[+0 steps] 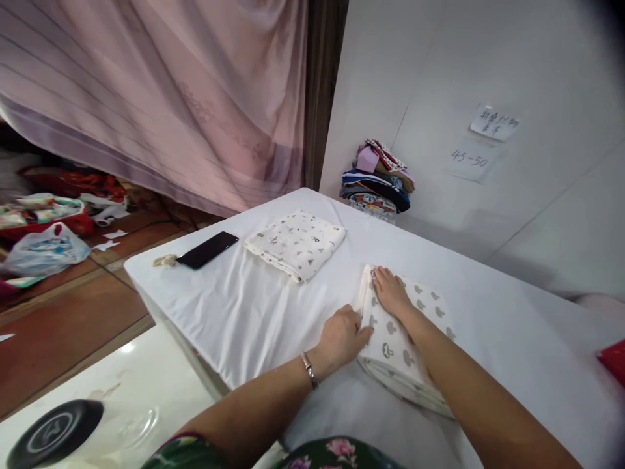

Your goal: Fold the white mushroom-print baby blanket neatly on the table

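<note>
A folded white cloth (390,339) with grey mushroom-like prints lies on the white-covered table in front of me, several layers thick at its near edge. My left hand (343,335) is at its left edge, the thumb on top and the curled fingers at the side, pinching the edge. Flat on the upper left corner rests my right hand (391,293), its fingers stretched out and pressing on the fabric. A second folded white cloth (297,242) with small scattered prints lies farther left, apart from both hands.
A black phone (209,250) with a pale tassel lies near the table's (234,306) left edge. Stacked clothes (375,179) stand by the wall behind the table. At lower left a black bowl-like object (56,433) sits on a pale surface. A pink curtain (195,85) hangs behind.
</note>
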A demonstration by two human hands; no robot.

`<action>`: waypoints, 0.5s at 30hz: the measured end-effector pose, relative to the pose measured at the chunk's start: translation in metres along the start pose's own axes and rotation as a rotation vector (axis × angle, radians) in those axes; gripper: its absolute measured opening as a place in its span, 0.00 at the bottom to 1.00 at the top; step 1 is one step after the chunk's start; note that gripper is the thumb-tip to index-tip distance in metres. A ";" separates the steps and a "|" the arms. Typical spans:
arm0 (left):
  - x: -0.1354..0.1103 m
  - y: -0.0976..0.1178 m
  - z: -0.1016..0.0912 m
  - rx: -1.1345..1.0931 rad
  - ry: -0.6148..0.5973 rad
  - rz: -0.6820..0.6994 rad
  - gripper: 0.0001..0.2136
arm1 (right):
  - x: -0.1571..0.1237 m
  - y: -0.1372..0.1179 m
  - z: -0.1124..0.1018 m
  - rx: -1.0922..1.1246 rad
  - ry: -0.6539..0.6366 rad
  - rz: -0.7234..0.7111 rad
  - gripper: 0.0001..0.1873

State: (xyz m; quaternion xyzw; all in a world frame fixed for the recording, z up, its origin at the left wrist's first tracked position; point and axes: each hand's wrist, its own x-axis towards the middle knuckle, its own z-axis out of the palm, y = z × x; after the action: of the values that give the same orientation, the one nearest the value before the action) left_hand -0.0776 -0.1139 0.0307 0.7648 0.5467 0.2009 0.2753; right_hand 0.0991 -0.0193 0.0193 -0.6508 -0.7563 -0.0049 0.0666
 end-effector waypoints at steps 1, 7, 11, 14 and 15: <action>0.000 0.001 -0.001 0.047 -0.024 0.015 0.14 | 0.002 0.001 0.005 -0.031 -0.012 0.001 0.25; -0.001 0.006 -0.007 0.265 -0.169 0.044 0.18 | -0.003 0.004 0.014 -0.069 -0.022 -0.012 0.25; -0.001 0.006 -0.009 0.315 -0.203 0.059 0.21 | -0.002 0.004 0.009 -0.033 -0.030 -0.003 0.25; -0.002 0.005 -0.010 0.310 -0.214 0.061 0.23 | 0.001 0.003 0.002 0.054 -0.082 0.027 0.25; -0.002 0.005 -0.011 0.304 -0.217 0.060 0.23 | 0.002 0.001 0.000 0.092 -0.106 0.045 0.25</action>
State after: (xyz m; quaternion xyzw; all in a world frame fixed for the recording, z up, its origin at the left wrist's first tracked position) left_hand -0.0809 -0.1148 0.0420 0.8308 0.5147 0.0405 0.2080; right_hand 0.0997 -0.0174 0.0190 -0.6631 -0.7435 0.0660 0.0564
